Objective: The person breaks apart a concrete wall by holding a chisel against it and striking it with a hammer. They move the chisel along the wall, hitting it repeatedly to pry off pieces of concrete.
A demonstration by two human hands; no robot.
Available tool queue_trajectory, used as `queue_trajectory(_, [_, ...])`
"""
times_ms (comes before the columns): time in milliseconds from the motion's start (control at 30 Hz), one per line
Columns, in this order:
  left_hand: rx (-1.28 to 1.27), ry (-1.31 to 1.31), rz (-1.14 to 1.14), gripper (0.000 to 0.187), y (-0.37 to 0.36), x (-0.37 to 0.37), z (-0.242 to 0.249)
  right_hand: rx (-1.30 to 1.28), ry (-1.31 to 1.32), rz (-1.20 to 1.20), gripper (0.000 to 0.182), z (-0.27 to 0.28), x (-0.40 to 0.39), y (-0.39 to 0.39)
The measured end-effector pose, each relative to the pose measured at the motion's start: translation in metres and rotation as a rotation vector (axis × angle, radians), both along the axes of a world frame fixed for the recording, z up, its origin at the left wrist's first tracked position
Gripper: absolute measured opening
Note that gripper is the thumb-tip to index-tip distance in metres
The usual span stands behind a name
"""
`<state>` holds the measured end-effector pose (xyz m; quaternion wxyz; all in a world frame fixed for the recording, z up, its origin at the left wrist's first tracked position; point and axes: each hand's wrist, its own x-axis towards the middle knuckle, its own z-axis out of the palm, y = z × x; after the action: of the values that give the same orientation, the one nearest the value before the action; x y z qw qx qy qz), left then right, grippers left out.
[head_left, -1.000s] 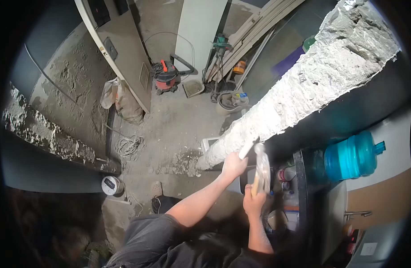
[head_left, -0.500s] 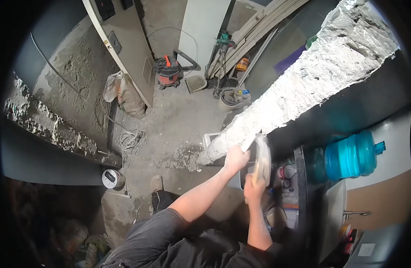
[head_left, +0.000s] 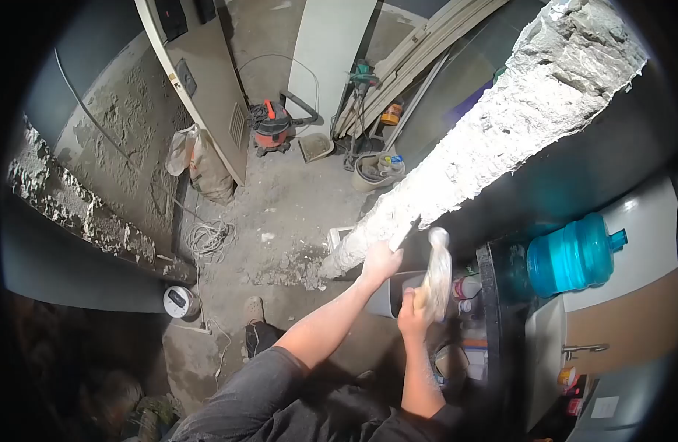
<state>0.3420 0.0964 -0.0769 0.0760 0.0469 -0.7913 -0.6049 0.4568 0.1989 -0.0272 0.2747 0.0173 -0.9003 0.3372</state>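
A rough, chipped white wall edge (head_left: 493, 132) runs diagonally from the upper right down to the middle. My left hand (head_left: 381, 264) is closed around a flat chisel (head_left: 402, 230), whose far end meets the lower part of this edge. To its right, my right hand (head_left: 414, 315) grips a hammer (head_left: 437, 272) by its light handle. The hammer is blurred, its head raised and apart from the chisel.
Rubble (head_left: 298, 269) lies on the floor below the edge. Beyond stand a red vacuum (head_left: 271, 127), a bucket (head_left: 372, 173) and leaning boards (head_left: 412, 66). On the right are a blue water jug (head_left: 574, 255) and a sink (head_left: 545, 331). Coiled cable (head_left: 208, 241) lies left.
The hammer has moved away from the chisel, to the right. My left hand and the chisel sit slightly further left in view, and the whole view has shifted a little.
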Motion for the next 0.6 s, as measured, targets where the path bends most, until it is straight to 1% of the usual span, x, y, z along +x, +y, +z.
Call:
queue_trajectory(33, [0.001, 0.002, 0.003, 0.027, 0.0, -0.002, 0.0, -0.159, -0.084, -0.051, 0.025, -0.015, 0.0, 0.003])
queue_trajectory(67, [-0.009, -0.001, -0.008, 0.027, 0.0, -0.004, -0.001, 0.018, -0.046, -0.03, 0.024, -0.026, -0.003, 0.012])
queue_trajectory(100, [-0.021, -0.007, -0.027, 0.027, 0.002, -0.002, -0.003, 0.192, -0.013, -0.016, 0.024, -0.024, -0.005, 0.012])
queue_trajectory(133, [0.023, -0.013, -0.013, 0.026, 0.002, 0.0, -0.002, -0.057, -0.369, 0.02, 0.023, -0.011, -0.015, 0.012])
queue_trajectory(167, [0.07, -0.011, 0.006, 0.026, 0.002, -0.002, 0.001, -0.11, -0.351, -0.011, 0.024, -0.011, -0.024, 0.008])
queue_trajectory(200, [0.094, -0.049, -0.046, 0.025, -0.002, -0.002, 0.004, -0.082, -0.327, -0.028, 0.025, -0.007, -0.017, 0.008])
queue_trajectory(267, [0.067, 0.02, -0.034, 0.026, -0.012, -0.009, 0.011, -0.04, -0.281, -0.004, 0.025, 0.001, -0.021, 0.003])
queue_trajectory(333, [0.039, 0.028, -0.053, 0.027, -0.013, -0.005, 0.002, -0.14, 0.117, 0.026, 0.026, 0.015, -0.005, -0.015])
queue_trajectory(367, [0.039, 0.026, -0.05, 0.027, -0.014, -0.007, -0.001, -0.14, 0.115, 0.029, 0.026, 0.007, -0.006, -0.012])
queue_trajectory(433, [0.065, 0.002, -0.072, 0.026, -0.014, -0.006, -0.003, 0.157, 0.089, -0.005, 0.024, -0.013, -0.01, 0.0])
queue_trajectory(467, [0.065, 0.003, -0.078, 0.026, -0.015, -0.006, -0.002, 0.013, -0.217, -0.064, 0.022, -0.02, -0.02, 0.005])
queue_trajectory(500, [0.075, -0.06, -0.069, 0.026, -0.017, -0.007, -0.001, -0.027, -0.482, -0.048, 0.022, -0.006, -0.028, 0.002])
queue_trajectory(533, [0.081, -0.118, -0.061, 0.026, -0.021, -0.008, 0.002, -0.03, -0.384, -0.022, 0.022, -0.004, -0.021, 0.0])
queue_trajectory(567, [0.082, -0.1, -0.054, 0.026, -0.025, -0.015, 0.003, -0.026, -0.276, 0.018, 0.022, -0.001, -0.022, -0.005])
queue_trajectory(600, [0.049, -0.063, -0.063, 0.026, -0.027, -0.022, -0.005, -0.019, -0.264, 0.033, 0.022, 0.008, -0.027, -0.013])
